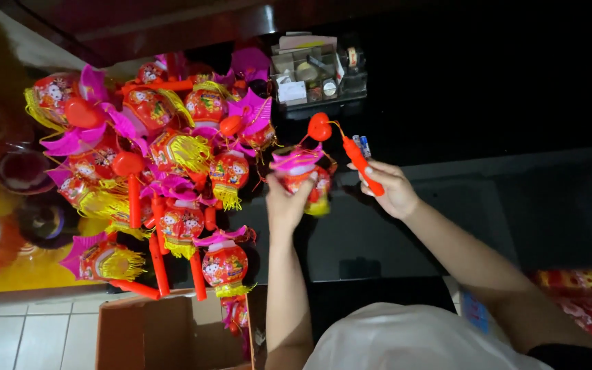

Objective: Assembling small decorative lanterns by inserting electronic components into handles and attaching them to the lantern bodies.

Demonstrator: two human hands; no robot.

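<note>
Left hand point(284, 202) grips lantern point(301, 177); right hand point(392, 188) closed on its red stick point(362, 164). Left of it: pile point(166, 164) of finished lanterns. Box point(152, 332) below pile.

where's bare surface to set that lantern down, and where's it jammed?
Free: the dark surface right of the right hand, below the clear organizer box, and the dark stretch under the held lantern in the left hand. Jammed: the lantern pile on the left, down to the cardboard box.
</note>
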